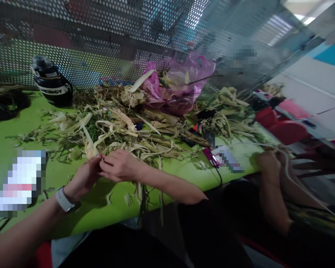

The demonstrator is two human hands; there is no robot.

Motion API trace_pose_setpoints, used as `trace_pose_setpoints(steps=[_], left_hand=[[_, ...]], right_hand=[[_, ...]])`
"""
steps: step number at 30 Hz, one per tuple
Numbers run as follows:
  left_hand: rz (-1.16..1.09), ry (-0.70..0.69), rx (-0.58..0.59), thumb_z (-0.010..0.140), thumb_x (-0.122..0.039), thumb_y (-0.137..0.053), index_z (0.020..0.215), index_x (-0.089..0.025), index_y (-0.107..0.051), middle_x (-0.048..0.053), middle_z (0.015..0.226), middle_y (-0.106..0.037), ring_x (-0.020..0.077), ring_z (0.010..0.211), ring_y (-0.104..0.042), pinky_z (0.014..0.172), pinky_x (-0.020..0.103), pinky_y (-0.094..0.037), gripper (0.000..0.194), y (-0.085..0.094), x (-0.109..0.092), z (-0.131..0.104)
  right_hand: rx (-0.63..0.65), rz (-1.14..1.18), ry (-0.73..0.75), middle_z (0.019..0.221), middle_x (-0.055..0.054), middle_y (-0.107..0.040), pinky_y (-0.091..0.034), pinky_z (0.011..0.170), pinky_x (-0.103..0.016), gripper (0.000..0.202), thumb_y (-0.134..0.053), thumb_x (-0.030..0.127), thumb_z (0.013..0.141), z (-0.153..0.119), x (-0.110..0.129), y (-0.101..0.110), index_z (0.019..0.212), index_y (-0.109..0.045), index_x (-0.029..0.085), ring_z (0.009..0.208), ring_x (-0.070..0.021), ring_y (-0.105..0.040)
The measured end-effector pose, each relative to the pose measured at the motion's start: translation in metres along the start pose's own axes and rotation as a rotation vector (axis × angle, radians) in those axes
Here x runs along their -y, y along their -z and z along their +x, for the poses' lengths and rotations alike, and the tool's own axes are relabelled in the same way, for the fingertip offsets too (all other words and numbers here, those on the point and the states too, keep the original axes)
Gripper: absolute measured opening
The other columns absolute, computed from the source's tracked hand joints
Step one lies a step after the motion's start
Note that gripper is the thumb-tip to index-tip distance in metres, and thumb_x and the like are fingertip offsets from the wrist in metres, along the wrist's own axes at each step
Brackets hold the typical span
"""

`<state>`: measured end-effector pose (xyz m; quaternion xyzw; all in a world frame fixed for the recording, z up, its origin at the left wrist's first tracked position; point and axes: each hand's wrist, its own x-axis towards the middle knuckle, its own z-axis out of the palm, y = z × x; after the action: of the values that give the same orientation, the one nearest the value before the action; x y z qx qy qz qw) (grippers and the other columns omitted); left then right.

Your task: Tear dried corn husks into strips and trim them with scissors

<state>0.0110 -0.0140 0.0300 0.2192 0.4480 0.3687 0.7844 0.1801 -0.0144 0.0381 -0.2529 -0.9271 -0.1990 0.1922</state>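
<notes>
My left hand (pixel 85 176), with a pale watch band on its wrist, is closed around the lower end of a pale husk piece (pixel 89 147) that points up and away. My right hand (pixel 120 165) meets it from the right, its fingers pinched together at the left fingertips; what they grip is too small to make out. Beyond both hands, a heap of dry husks and leaves (pixel 123 124) spreads over the green table (pixel 86 219). Some strips hang over the near table edge.
A black bottle (pixel 54 83) stands at the back left, before a perforated metal panel (pixel 106 56). A pink plastic bag (pixel 184 91) sits behind the heap. A blurred phone (pixel 21 182) lies left. Another person's hands (pixel 269 162) are at the right edge.
</notes>
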Motion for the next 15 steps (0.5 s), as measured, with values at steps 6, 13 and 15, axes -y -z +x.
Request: trace_pose_setpoints(steps=[6, 13, 15], left_hand=[[0.042, -0.095, 0.025, 0.089, -0.023, -0.057, 0.084, -0.013, -0.060, -0.005, 0.058, -0.049, 0.0056, 0.045, -0.043, 0.047, 0.016, -0.043, 0.011, 0.010, -0.001, 0.003], [0.018, -0.142, 0.031, 0.084, -0.027, -0.064, 0.084, -0.013, -0.061, -0.006, 0.058, -0.044, 0.0045, 0.045, -0.037, 0.045, 0.015, -0.037, 0.014, 0.011, 0.002, 0.008], [0.039, -0.162, 0.020, 0.083, -0.028, -0.065, 0.084, -0.014, -0.062, -0.005, 0.058, -0.046, 0.0054, 0.046, -0.039, 0.046, 0.017, -0.040, 0.014, 0.012, 0.003, 0.011]], right_hand=[[-0.057, 0.054, -0.505, 0.089, -0.009, -0.068, -0.042, 0.076, -0.031, 0.036, -0.038, 0.032, 0.100, -0.007, -0.086, 0.013, 0.093, -0.069, 0.016, 0.084, -0.0178, -0.058], [0.411, 0.235, -0.941, 0.132, -0.022, -0.057, -0.045, 0.093, -0.047, 0.069, -0.055, 0.057, 0.086, -0.008, -0.124, -0.030, 0.140, -0.049, 0.014, 0.120, -0.0371, -0.055], [0.464, 0.311, -0.792, 0.148, -0.018, -0.045, -0.039, 0.104, -0.053, 0.081, -0.056, 0.064, 0.083, -0.001, -0.106, -0.041, 0.150, -0.037, 0.022, 0.136, -0.0403, -0.040]])
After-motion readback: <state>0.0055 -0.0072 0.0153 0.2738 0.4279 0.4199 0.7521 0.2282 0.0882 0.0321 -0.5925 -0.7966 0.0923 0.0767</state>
